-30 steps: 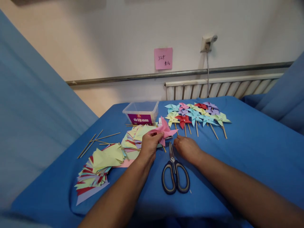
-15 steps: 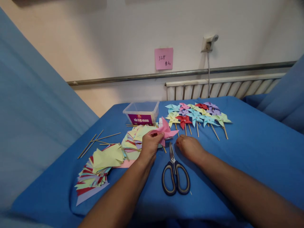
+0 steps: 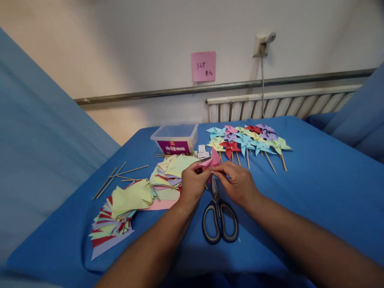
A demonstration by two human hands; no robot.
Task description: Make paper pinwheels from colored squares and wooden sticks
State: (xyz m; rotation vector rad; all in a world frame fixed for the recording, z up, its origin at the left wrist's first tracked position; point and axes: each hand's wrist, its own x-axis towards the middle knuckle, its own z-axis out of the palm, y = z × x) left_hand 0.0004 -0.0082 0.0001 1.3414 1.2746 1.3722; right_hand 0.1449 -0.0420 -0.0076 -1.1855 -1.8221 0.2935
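Observation:
My left hand (image 3: 196,180) is closed on a pink paper pinwheel (image 3: 215,157), pinching it near its centre. From the other side my right hand (image 3: 238,182) meets it, thumb and forefinger pressed together at the pinwheel's middle on a tiny pale thing too small to name. Part of the pinwheel is hidden behind the fingers. Just below both hands lie scissors (image 3: 219,206) with dark handles, their tips pointing away from me. To the left of my left hand is a fanned stack of coloured paper pieces (image 3: 132,200).
A clear plastic box (image 3: 174,140) with a purple label stands at the back, small white packets (image 3: 203,151) beside it. Several finished pinwheels on sticks (image 3: 246,143) lie at the back right. Loose wooden sticks (image 3: 132,171) lie on the left of the blue-covered table (image 3: 288,208).
My right hand has moved left and up from the table to the pinwheel, and its fingertips now touch the middle. The pinwheel has turned in my left hand. The view has shifted slightly.

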